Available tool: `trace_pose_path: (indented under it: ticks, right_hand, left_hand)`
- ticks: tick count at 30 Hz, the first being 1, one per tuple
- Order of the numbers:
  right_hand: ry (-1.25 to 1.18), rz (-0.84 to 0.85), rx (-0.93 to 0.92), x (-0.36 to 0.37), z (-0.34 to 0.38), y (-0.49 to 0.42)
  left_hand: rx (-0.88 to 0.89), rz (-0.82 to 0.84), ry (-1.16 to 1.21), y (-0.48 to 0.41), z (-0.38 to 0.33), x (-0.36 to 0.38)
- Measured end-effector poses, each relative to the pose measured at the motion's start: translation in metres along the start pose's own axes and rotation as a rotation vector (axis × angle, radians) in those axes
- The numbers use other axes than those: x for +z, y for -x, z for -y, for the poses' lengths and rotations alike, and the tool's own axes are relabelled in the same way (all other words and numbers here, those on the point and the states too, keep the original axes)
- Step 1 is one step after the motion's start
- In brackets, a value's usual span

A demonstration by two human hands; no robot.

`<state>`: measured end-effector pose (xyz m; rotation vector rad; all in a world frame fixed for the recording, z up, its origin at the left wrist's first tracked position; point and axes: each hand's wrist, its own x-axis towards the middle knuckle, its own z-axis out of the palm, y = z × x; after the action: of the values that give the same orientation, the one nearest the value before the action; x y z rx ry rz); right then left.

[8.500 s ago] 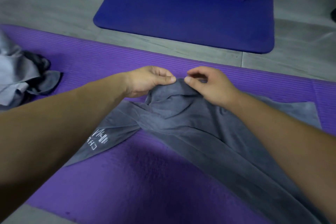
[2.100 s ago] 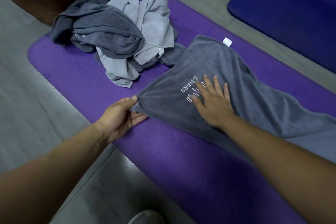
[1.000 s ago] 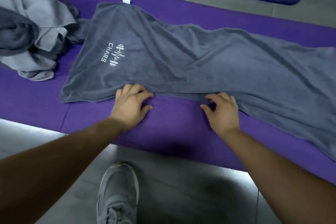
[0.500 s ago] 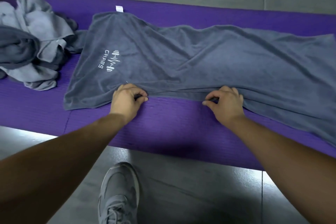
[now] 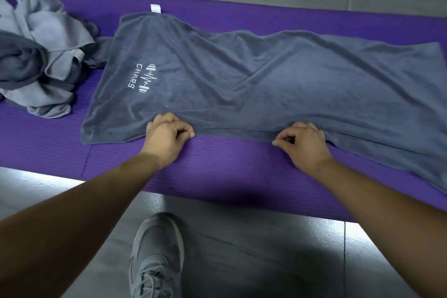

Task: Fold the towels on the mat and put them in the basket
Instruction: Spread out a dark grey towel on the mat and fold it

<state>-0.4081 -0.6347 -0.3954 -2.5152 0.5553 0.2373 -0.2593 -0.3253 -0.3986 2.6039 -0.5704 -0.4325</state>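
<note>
- Towel (image 5: 254,75), dark grey, lies spread lengthwise on the purple mat (image 5: 229,169), as half a second ago.
- Left hand (image 5: 164,139) and right hand (image 5: 303,146) now pinch its near edge with curled fingers (image 5: 185,128); a second ago these lay flatter.
- Pile of towels (image 5: 41,55) stays at far left.

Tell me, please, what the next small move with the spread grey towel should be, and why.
Probably lift the near edge and carry it over to the far edge, halving the towel lengthwise. The left hand and right hand both pinch that near edge, and the towel lies spread, unfolded, along the purple mat.
</note>
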Motion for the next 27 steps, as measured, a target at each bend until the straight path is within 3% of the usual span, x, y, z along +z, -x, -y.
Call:
trace_pose_path:
  ticks: [5, 12, 14, 16, 20, 27]
  right_hand:
    - [0.010, 0.043, -0.198, 0.007, -0.021, 0.039]
    - [-0.010, 0.111, -0.132, 0.001, -0.030, 0.055]
    - [-0.153, 0.126, -0.048, -0.009, -0.024, 0.052]
    - [-0.326, 0.030, 0.051, -0.021, -0.024, 0.042]
    - [-0.409, -0.139, 0.216, -0.062, -0.046, 0.019]
    - [-0.097, -0.085, 0.454, -0.161, -0.101, 0.043]
  left_hand:
    - [0.111, 0.069, -0.068, 0.037, 0.004, 0.007]
    - [0.146, 0.130, -0.106, 0.041, -0.016, 0.007]
    - [0.150, 0.094, -0.141, 0.033, -0.025, 0.001]
    - [0.152, 0.064, -0.178, 0.016, -0.041, -0.008]
    - [0.265, 0.190, -0.331, -0.032, -0.075, -0.024]
    - [0.563, 0.483, -0.399, -0.082, -0.150, -0.036]
